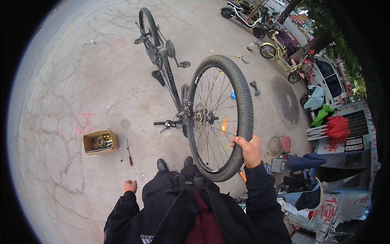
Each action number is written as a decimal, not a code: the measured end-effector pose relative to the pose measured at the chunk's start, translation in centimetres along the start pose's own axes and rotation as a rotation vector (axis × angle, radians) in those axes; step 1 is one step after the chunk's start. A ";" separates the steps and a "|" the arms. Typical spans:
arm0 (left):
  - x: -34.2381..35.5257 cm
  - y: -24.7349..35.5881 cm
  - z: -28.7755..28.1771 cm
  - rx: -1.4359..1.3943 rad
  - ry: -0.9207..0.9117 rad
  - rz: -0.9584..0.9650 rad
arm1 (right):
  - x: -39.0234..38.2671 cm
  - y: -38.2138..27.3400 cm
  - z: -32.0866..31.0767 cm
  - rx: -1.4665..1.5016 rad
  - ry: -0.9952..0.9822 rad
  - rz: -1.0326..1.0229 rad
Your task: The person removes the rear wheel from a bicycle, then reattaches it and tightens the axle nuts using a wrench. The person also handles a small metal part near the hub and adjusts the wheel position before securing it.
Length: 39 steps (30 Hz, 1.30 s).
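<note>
Black and knobbly-tyred, the bicycle wheel [245, 93] is grasped at its near right edge by the right hand [249, 149]; the left hand [130, 186] is loosely clenched, apparently around nothing. On edge beside the fork [187, 107] (I cannot tell whether it is seated), the wheel's long outline runs away, top tipped slightly left. Beyond, the bicycle frame [170, 79] points up-left to the rear wheel [150, 27]. Left lies a screwdriver [130, 156], near a cardboard box [115, 141].
</note>
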<state>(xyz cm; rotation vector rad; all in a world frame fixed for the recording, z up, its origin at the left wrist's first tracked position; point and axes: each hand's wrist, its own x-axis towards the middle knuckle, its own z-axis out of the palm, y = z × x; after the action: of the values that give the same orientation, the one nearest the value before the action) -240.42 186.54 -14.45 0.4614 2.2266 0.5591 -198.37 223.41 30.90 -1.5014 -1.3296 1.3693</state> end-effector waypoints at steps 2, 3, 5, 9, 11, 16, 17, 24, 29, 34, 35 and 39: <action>0.2 1.5 -1.1 0.056 0.021 0.068 | 0.3 0.5 0.0 0.005 0.009 0.005; 0.5 2.2 -1.5 0.071 0.020 0.081 | 0.6 1.0 0.2 -0.003 0.013 0.000; 0.9 3.5 -2.0 0.067 0.003 0.084 | 1.2 1.7 0.4 -0.024 0.017 -0.008; 1.8 5.7 -2.4 0.248 -0.058 0.133 | 2.1 3.2 0.3 -0.048 0.022 0.003; 2.1 7.3 -1.8 0.295 -0.065 0.170 | 2.7 3.9 0.1 -0.055 0.016 0.001; 1.2 13.9 1.3 0.282 -0.128 0.184 | 3.8 4.9 -1.1 -0.103 -0.002 -0.009; 0.8 15.9 2.3 0.216 -0.139 0.195 | 4.0 5.0 -1.2 -0.077 -0.010 -0.018; -0.8 30.8 10.2 -0.096 -0.340 0.249 | 4.6 4.4 -1.8 -0.051 -0.006 0.034; 0.0 40.0 15.9 -0.286 -0.453 0.363 | 5.3 4.3 -1.9 -0.011 0.031 0.120; 0.6 45.8 18.8 -0.313 -0.512 0.416 | 5.7 4.0 -2.3 -0.019 0.013 0.163; 0.6 46.6 18.9 -0.324 -0.527 0.406 | 5.6 3.8 -2.5 -0.010 -0.008 0.223; 0.3 48.7 18.8 -0.441 -0.677 0.140 | 5.0 3.4 -3.1 -0.193 -0.078 0.253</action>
<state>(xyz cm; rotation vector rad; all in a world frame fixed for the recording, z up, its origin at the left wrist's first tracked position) -219.13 232.05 -0.25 0.4847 1.3880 0.8028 -194.99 227.83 26.99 -1.8122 -1.3895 1.5032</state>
